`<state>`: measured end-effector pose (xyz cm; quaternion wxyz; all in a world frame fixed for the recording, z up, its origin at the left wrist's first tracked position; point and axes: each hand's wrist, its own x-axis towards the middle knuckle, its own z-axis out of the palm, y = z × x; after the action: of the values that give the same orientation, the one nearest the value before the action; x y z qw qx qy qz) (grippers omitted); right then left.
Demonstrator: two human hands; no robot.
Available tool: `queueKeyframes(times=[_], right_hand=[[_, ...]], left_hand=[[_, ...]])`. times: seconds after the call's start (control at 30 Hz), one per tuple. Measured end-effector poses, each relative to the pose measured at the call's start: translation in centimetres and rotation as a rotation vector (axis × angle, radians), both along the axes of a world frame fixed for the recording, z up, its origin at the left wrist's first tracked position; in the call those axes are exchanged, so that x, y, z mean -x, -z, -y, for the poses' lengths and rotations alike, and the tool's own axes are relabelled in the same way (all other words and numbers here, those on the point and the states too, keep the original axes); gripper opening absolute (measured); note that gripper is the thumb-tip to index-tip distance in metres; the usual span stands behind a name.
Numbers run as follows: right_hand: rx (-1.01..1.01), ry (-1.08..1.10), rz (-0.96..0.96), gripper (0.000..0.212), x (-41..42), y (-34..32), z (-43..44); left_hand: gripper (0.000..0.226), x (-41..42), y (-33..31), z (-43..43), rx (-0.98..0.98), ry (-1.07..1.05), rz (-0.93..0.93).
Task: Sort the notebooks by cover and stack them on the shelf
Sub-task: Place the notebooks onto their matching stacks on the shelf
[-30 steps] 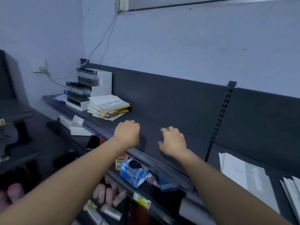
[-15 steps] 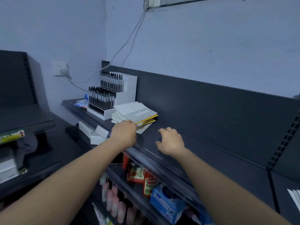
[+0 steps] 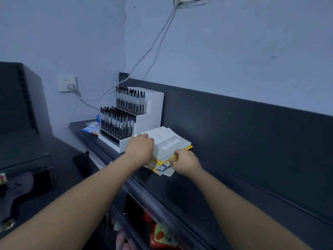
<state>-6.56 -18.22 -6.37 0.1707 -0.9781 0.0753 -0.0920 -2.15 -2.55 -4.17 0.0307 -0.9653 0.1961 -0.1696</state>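
Fingers (image 3: 142, 136) of our left hand (image 3: 139, 148) curl over the pile of notebooks (image 3: 171, 141), and our right hand (image 3: 185, 162) pinches its yellow edges. The pile sits near the left end of the shelf (image 3: 207, 188), just beside the white pen rack (image 3: 151, 114), close to the front edge. Bare dark shelf runs off to the right, below a pale wall (image 3: 234, 51).

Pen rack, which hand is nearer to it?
Left. The left hand lies on the notebook stack beside the pen rack; the right hand pinches the stack's far edge.
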Motion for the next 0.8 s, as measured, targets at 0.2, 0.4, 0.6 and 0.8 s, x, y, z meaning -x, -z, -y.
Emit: queueKeyframes(times=[0.2,0.4,0.6,0.8], right_hand=[[-0.166,0.171,-0.016,0.031,-3.1,1.0,0.0],[-0.344,0.285,-0.037,0.035,-4.5,0.7,-0.6],[-0.900,0.468,0.003,0.017,-4.8,1.3,-1.1],[-1.175,0.608,0.133,0.022,-4.0,1.9,-1.2]], left_hand=[[0.049,-4.5,1.0,0.6,-0.025,-0.048,-0.079],[0.068,-6.2,1.2,1.1,0.020,-0.015,-0.108],[0.066,-5.9,2.2,1.2,0.032,0.106,-0.024],[0.028,-5.8,2.8,1.0,0.174,0.256,-0.040]])
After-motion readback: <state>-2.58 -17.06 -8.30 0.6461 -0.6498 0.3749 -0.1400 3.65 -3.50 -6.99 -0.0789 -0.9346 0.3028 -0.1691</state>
